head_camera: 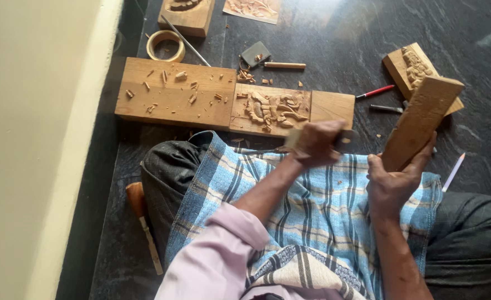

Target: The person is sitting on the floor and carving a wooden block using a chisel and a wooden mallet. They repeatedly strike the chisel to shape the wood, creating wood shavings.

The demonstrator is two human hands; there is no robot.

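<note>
Carefully now: keep the chisel [290, 140] steep enough to bite without digging past the relief, and strike squarely with the flat of the wooden mallet block [417, 123], not its edge (a glancing blow would skate the blade across finished detail). Better short, even taps than one heavy swing.

Left hand [318, 143] clenched around the chisel's handle, just at the near edge of the carved panel [273, 108], blade end blurred and hard to make out. Right hand [392, 186] wrapped round the lower end of the mallet block, raised and tilted, well to the right of the panel and apart from the chisel.

Carved panel flat on the dark stone floor [340, 39], set flush against a plain board [173, 91] on its left that is littered with wood chips. Beyond the panel: a tape roll [166, 45], a small dark stone [255, 54], a loose tool handle [284, 65]. Right of the panel, a second carved block [409, 66] partly hidden behind the mallet, plus a red pencil [374, 92]. Checked blue cloth [312, 211] across the lap, on the near side of the panel.
</note>
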